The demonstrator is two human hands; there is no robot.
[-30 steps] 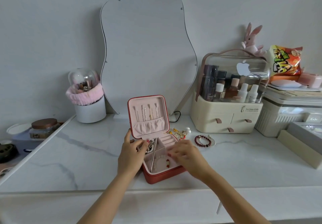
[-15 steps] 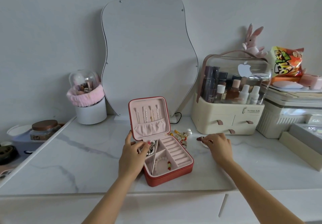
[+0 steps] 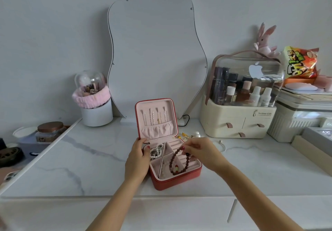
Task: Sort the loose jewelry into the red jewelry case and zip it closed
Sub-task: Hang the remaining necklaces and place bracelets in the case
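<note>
Surface: white marble vanity top (image 3: 93,159), mirror behind.
Right hand (image 3: 202,152): you pinched the dark bead bracelet (image 3: 177,162), dangling over the red jewelry case (image 3: 172,180).
Left hand (image 3: 137,159): you gripped the case's left edge.
Done: pearls in.
Left: gold pieces (image 3: 185,135), chain (image 3: 222,147) beyond your right hand; zipping.

Jewelry case (image 3: 181,180) before mirror (image 3: 154,54), between brush holder (image 3: 96,113) and organizer (image 3: 237,121).
</note>
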